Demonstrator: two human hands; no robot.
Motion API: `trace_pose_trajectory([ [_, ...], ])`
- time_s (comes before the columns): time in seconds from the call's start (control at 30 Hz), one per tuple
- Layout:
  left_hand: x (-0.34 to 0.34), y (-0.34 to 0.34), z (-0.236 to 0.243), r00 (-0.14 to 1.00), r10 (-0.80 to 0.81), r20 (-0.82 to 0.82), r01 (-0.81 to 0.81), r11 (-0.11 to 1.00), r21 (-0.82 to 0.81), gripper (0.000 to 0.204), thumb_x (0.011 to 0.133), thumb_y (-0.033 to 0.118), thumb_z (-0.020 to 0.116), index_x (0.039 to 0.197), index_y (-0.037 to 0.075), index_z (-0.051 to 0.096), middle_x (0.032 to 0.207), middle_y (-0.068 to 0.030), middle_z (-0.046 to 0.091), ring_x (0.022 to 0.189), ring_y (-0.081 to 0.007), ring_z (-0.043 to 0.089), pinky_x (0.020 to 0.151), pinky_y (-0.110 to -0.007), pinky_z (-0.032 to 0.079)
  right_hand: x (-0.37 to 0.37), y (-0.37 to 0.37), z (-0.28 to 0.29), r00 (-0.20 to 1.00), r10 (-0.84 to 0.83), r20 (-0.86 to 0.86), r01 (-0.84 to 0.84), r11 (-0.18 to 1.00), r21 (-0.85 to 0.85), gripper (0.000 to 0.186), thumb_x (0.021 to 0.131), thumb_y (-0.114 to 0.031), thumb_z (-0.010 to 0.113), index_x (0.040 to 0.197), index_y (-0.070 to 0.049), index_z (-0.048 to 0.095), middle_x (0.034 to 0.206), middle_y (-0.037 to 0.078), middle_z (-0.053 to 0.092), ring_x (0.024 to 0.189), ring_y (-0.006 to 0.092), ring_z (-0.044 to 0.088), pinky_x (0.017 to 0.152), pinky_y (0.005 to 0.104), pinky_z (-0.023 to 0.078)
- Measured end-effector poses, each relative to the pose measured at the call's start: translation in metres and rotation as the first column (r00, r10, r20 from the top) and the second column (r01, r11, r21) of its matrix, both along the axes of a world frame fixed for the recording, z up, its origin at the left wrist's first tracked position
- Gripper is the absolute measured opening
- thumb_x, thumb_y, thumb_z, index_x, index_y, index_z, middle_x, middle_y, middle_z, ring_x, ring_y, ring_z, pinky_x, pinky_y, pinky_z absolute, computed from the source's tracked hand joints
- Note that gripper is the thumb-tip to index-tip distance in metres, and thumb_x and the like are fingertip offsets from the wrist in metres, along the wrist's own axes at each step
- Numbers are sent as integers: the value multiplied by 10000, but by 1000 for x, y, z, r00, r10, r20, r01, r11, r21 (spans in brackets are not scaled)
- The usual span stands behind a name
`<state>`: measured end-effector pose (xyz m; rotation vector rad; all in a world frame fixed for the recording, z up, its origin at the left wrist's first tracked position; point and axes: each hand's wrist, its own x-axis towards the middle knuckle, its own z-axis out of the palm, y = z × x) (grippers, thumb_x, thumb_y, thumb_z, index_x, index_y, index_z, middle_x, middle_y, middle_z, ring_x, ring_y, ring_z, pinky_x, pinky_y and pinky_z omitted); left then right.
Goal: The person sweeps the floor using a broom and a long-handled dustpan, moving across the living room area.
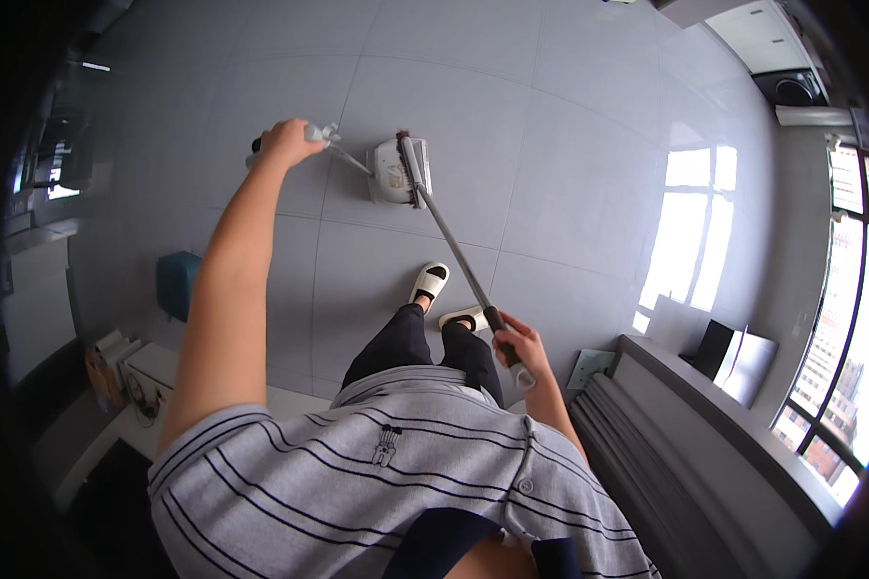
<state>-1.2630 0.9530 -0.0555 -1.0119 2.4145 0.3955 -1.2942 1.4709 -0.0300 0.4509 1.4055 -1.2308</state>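
Observation:
My left hand (288, 145) is closed around the upper end of a dustpan's long handle, out at the left. The white dustpan (387, 179) rests on the grey tiled floor ahead of my feet. My right hand (519, 345), nearer my body, grips a broom (454, 245) by its dark handle grip. The broom's long stick slants away to a head with brown bristles, which lies across the dustpan's right part. What the pan holds is too small to make out.
My feet in white slippers (432, 281) stand just short of the dustpan. A blue bin-like object (177, 286) stands at the left. A long grey ledge (724, 425) runs along the right, below windows (830, 357). Window light reflects off the tiles.

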Motion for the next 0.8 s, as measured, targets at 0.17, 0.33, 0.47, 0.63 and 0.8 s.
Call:
trace_pose_trajectory([
  [0.17, 35, 17, -16, 988, 4, -152, 0, 1000, 24, 540, 689, 428, 694, 1054, 41, 606, 999, -138, 631, 935, -301, 592, 757, -386, 476, 16, 39, 6, 987, -72, -146, 83, 994, 70, 510, 716, -12, 610, 1213, 16, 500, 667, 65, 586, 513, 121, 535, 454, 255, 432],
  [0.33, 5, 82, 12, 979, -84, -187, 84, 996, -5, 358, 709, 368, 692, 927, 87, 649, 800, -102, 659, 769, -288, 625, 638, -382, 470, 16, 88, 5, 916, -340, -212, 365, 927, 89, 543, 700, 9, 596, 1224, 47, 459, 622, 97, 565, 412, 167, 522, 392, 283, 428],
  [0.47, -41, 120, 7, 938, -190, -288, 199, 980, 0, 322, 719, 358, 685, 902, 95, 653, 752, -88, 655, 730, -282, 625, 616, -379, 465, 12, 129, -4, 785, -558, -268, 601, 791, 113, 574, 698, 17, 579, 1244, 67, 406, 639, 147, 597, 455, 186, 564, 400, 282, 443],
  [0.63, -116, 202, 5, 946, -190, -262, 211, 976, 54, 331, 699, 376, 684, 898, 112, 657, 753, -89, 653, 726, -291, 621, 607, -389, 463, 1, 211, -25, 584, -742, -329, 803, 588, 99, 459, 704, 38, 553, 1142, 106, 436, 698, 185, 612, 524, 202, 600, 444, 282, 484],
  [0.8, -217, 311, 7, 894, -302, -330, 319, 948, -4, 311, 706, 368, 669, 893, 120, 661, 767, -91, 654, 733, -296, 622, 606, -398, 463, -41, 311, -33, 384, -867, -319, 923, 365, 122, 62, 743, 43, 494, 803, 27, 499, 728, 197, 611, 514, 175, 578, 422, 256, 487],
])
